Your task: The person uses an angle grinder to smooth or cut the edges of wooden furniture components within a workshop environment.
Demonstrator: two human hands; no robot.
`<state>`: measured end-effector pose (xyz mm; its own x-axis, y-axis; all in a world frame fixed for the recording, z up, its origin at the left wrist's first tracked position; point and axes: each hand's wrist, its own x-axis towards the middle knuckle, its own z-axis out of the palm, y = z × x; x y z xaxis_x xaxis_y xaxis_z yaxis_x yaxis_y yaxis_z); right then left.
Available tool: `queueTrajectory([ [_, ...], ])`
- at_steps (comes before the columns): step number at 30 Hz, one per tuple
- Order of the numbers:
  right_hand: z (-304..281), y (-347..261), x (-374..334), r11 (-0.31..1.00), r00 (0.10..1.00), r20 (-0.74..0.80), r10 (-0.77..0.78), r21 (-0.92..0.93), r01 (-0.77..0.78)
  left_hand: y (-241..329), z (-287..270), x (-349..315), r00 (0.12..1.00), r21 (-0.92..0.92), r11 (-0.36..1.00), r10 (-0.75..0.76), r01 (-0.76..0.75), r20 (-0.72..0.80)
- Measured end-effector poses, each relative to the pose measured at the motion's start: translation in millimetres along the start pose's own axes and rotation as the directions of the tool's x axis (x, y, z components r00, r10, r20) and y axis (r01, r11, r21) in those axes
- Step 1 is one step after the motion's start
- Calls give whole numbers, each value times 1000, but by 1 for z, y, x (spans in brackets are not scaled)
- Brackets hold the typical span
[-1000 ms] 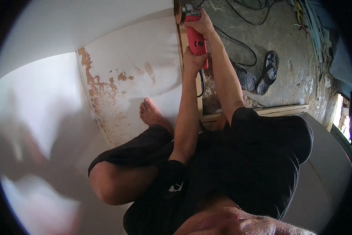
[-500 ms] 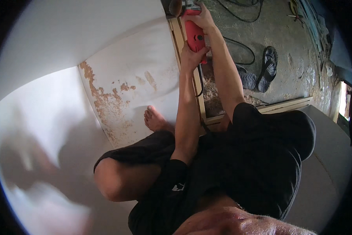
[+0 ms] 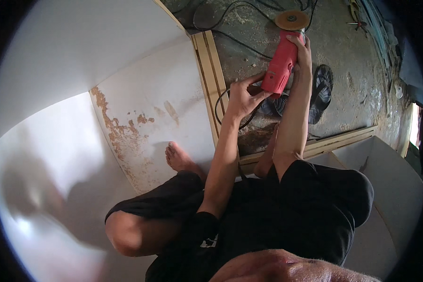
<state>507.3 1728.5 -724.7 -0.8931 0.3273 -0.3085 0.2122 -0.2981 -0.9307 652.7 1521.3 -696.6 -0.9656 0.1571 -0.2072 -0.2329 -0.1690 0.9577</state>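
Note:
A red angle grinder [image 3: 280, 68] is held up over the floor, its round brownish sanding disc [image 3: 281, 21] at the far end facing up. My right hand [image 3: 303, 52] wraps the body just behind the disc, along its right side. At the near end, my left hand [image 3: 244, 97] grips the rear of the housing between fingers and thumb. A black cord [image 3: 218, 104] loops beside my left wrist. Whether the disc is spinning cannot be told.
A white panelled box [image 3: 145, 70] with pale wooden edge strips [image 3: 210, 70] surrounds my left leg; brown patches [image 3: 122, 134] mark its panel. Black flip-flops [image 3: 322, 89] lie on the dusty concrete floor [image 3: 352, 94]. More dark cable [image 3: 237, 40] trails at the far side.
The grinder has swung right, away from the box's wooden edge, and turned so its disc faces up. Both hands have moved right with it, the left now at its rear end.

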Motion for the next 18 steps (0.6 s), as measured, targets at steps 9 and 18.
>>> queueTrajectory([
  [9,19,11,0,986,997,68,25,166,-36,17,-9,0,978,306,942,177,-136,-110],
  [18,19,22,17,921,977,204,65,363,-137,59,-13,-10,955,438,872,284,-219,-87],
])
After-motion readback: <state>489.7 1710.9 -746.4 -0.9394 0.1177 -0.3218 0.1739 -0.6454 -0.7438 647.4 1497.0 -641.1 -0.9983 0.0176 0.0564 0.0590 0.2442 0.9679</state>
